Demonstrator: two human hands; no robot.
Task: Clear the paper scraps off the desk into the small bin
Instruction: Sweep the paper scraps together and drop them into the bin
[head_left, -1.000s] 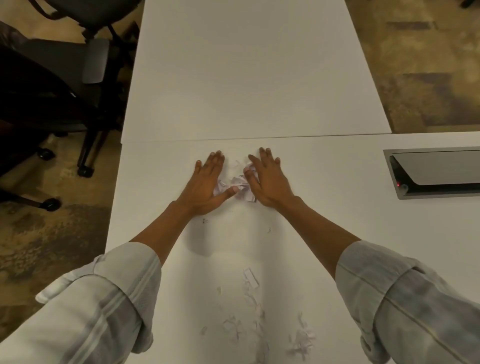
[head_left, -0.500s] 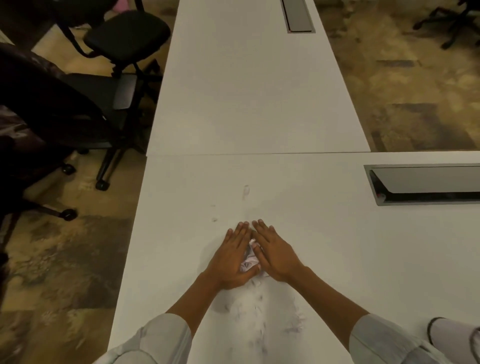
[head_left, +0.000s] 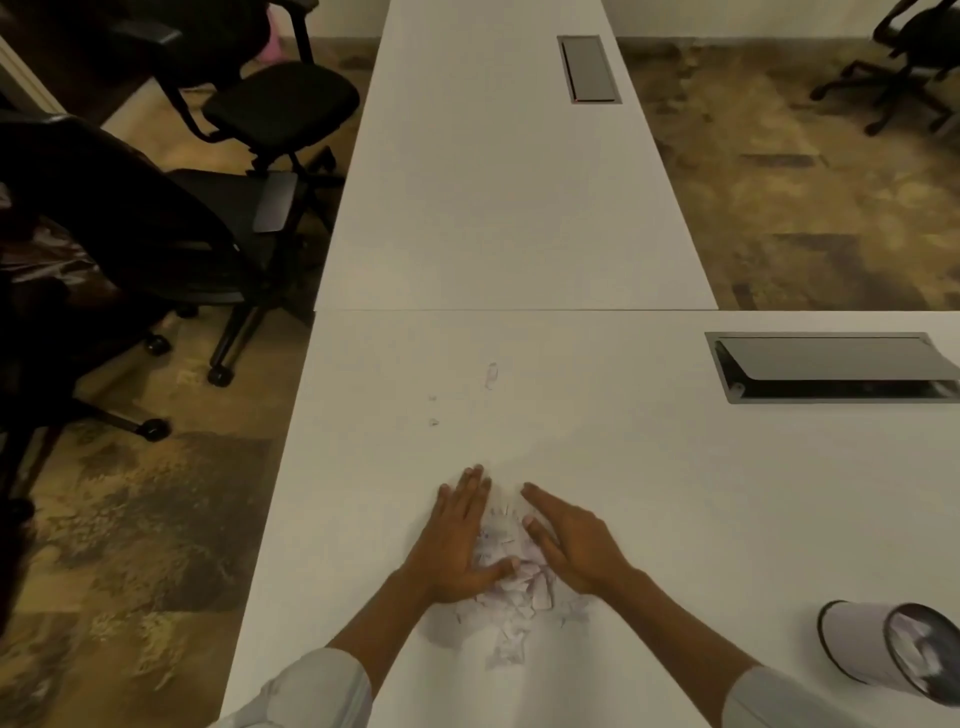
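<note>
small bin tipped sideways, mouth facing near-right, scraps between hands

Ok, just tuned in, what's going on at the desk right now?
A person has the left hand and right hand flat on the white desk, cupping a pile of paper scraps between them. A few stray scraps lie further out. The small bin lies tipped on its side to the right, with paper inside.
</note>
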